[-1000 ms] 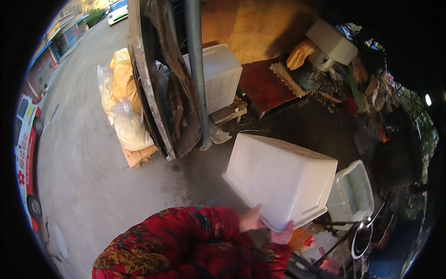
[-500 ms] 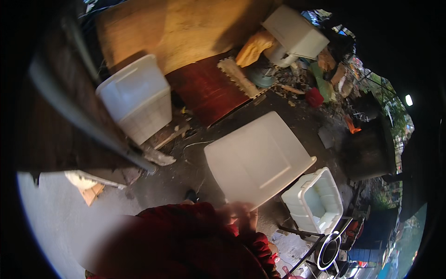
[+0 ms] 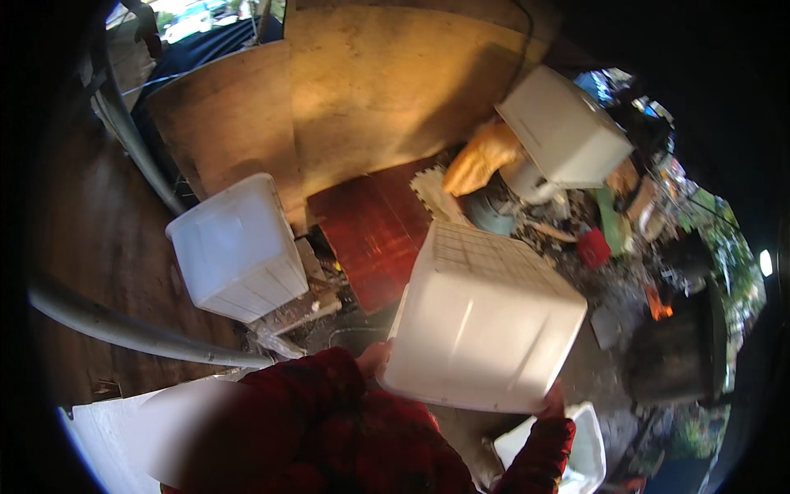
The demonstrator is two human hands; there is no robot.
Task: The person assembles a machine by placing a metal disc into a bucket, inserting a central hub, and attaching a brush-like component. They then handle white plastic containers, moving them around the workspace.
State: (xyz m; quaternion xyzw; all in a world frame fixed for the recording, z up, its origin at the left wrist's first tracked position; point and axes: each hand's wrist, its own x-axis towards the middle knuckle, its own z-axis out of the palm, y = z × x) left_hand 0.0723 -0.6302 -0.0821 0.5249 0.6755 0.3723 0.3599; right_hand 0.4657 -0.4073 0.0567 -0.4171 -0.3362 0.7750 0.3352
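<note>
I hold a large white plastic bin (image 3: 485, 329) in front of me, tilted, with its side walls and part of its base showing. My left hand (image 3: 374, 360) is closed on its near left edge. At the near right corner my right hand (image 3: 555, 399) grips it too, with most of its fingers hidden behind the plastic. Both arms are in red and black sleeves. Below my right hand a second white bin (image 3: 588, 445) stands on the floor, its opening facing up, partly covered by my forearm.
Another white bin (image 3: 234, 247) stands at the left beside a curved metal pipe (image 3: 148, 339). A red board (image 3: 374, 239) leans near plywood panels (image 3: 387, 90). At the far right lie a large pale bin (image 3: 568, 128), a yellow sack (image 3: 481, 156), rubble and a small fire (image 3: 658, 305).
The bin in my hands has been lifted and turned, so its side walls now show. My hands have moved apart to its two near corners. The whole view has shifted.
</note>
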